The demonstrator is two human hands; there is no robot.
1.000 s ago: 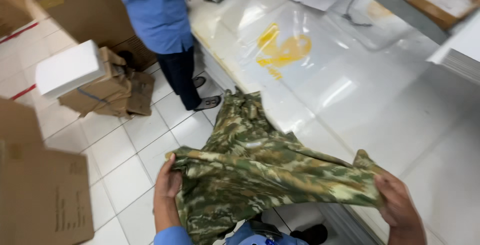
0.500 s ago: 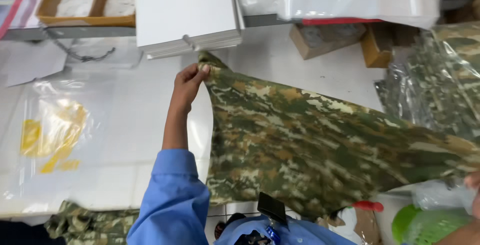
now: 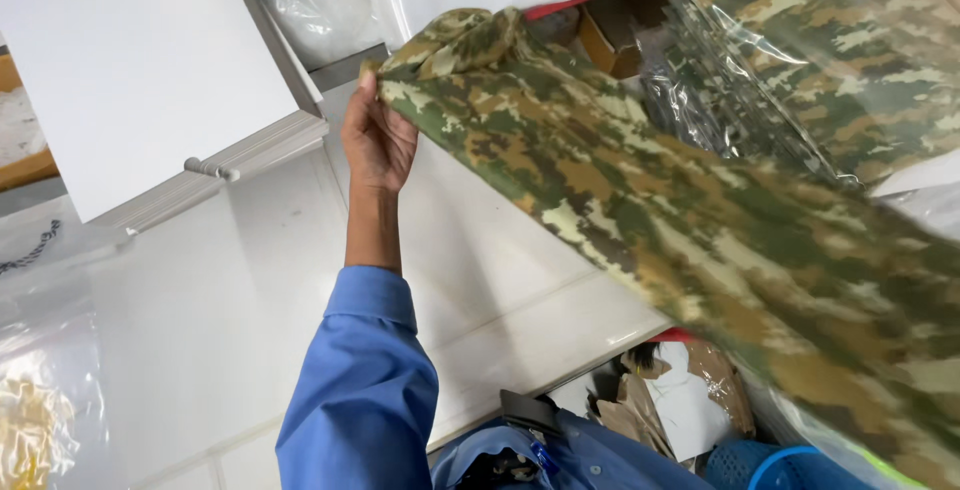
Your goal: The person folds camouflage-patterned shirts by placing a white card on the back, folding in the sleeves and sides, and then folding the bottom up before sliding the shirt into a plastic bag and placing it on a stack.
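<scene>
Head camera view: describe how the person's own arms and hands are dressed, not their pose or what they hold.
Only the left hand shows; it is bare, with no glove, ring or watch visible. The forearm is uncovered up to the blue long shirt sleeve, a plain woven cloth pushed back to a stitched cuff below the elbow. The right hand and arm are out of view.

Garment, centre to right of frame: pixelated camouflage, greens, tan, brown, pale cream. Bagged stack, upper right: same camouflage pattern under clear glossy plastic. Sleeve, lower centre: plain mid-blue. Board, upper left: plain white, grey edge. Table: white. Basket, bottom right: blue. Bag, lower left: clear with yellow print.
</scene>
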